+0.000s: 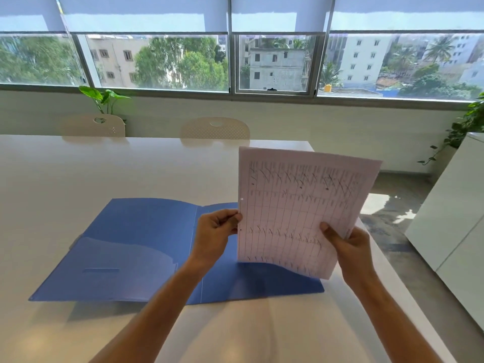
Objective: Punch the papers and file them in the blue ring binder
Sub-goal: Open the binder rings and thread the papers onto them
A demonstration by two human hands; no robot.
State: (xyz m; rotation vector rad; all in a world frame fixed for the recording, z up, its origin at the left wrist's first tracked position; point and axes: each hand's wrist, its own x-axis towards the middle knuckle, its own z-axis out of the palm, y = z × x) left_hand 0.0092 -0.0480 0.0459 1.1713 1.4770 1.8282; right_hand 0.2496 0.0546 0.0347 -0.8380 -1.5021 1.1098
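Note:
The blue ring binder lies open and flat on the white table, with a clear pocket on its left inner cover. Above its right half I hold the papers upright, a thin stack with a ruled table and handwritten marks. Two punched holes show along their left edge. My left hand pinches that left edge between the holes. My right hand grips the lower right edge, thumb on the front. The papers hide the binder's right inner side, so its rings are out of sight.
Two cream chairs stand at the table's far side under a wide window. A white cabinet stands to the right across a strip of floor. Potted plants sit at the far left and far right.

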